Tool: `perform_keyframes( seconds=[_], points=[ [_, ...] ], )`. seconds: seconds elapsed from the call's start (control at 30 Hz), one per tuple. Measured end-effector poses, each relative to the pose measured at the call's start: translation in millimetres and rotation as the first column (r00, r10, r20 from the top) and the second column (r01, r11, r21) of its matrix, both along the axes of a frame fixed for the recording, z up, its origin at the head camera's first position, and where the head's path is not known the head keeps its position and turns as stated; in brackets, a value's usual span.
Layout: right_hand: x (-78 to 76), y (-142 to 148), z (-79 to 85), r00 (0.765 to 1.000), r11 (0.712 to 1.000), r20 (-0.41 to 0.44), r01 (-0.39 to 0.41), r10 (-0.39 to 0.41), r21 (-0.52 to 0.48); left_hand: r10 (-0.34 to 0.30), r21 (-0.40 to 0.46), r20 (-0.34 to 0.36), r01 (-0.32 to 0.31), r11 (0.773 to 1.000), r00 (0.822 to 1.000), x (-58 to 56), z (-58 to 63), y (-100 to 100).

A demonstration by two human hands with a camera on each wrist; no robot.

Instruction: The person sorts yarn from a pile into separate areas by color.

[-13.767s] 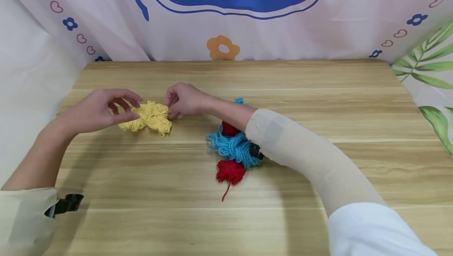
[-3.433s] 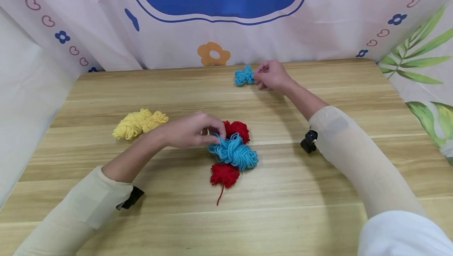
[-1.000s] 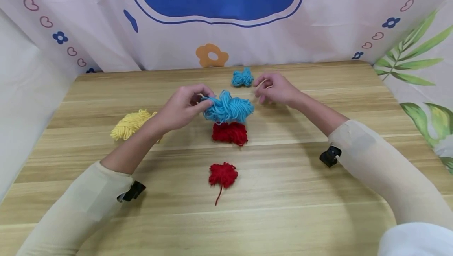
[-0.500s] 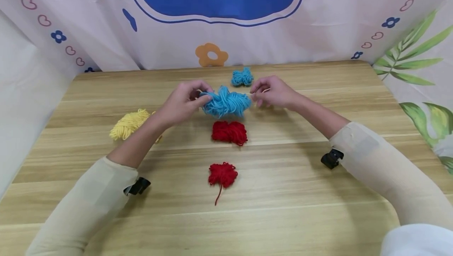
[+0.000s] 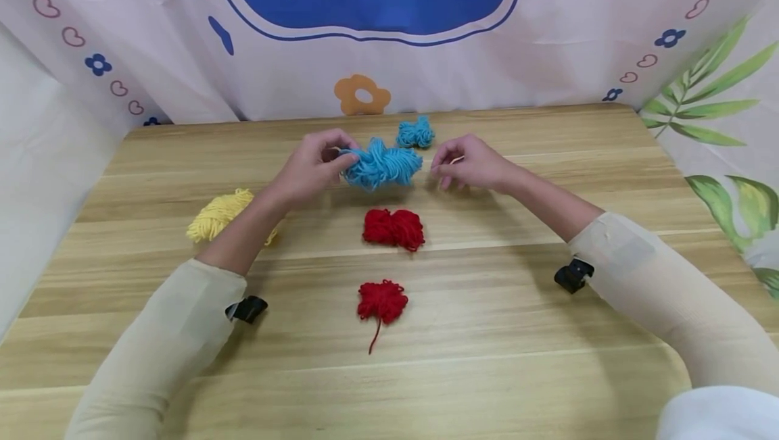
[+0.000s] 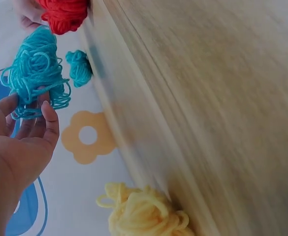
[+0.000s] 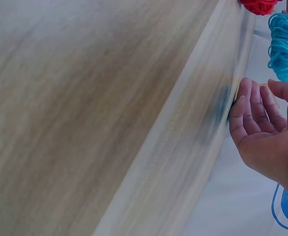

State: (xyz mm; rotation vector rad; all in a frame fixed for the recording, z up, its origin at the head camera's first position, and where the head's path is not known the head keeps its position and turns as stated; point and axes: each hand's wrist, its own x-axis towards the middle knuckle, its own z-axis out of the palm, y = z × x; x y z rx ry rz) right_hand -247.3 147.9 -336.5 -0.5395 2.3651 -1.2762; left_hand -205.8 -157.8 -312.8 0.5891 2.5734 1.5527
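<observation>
In the head view my left hand pinches one end of a large skein of blue yarn, raised over the table. The left wrist view shows thumb and fingers around the lower end of the blue skein. To its right, my right hand hangs with loosely curled fingers and holds nothing. In the right wrist view the right hand has its fingers apart from the skein. A small blue yarn bundle lies at the back, behind the large one.
A red yarn skein lies mid-table, and a smaller red bundle with a loose tail sits nearer the front. Yellow yarn at the left is partly hidden by my left forearm. A printed cloth hangs behind the wooden table.
My left hand has lifted the large blue skein off the red yarn and carried it back and leftward. The right hand has let go of the small blue bundle. Earlier, both hands were at the yellow yarn.
</observation>
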Motion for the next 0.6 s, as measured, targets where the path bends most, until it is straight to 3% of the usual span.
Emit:
perform_keyframes(
  seconds=[0.6],
  points=[
    [7.7, 2, 2.5, 1.000, 0.999, 0.000, -0.029, 0.029, 0.014, 0.071, 0.031, 0.011, -0.072, 0.997, 0.997, -18.5, -6.6, 6]
  ],
)
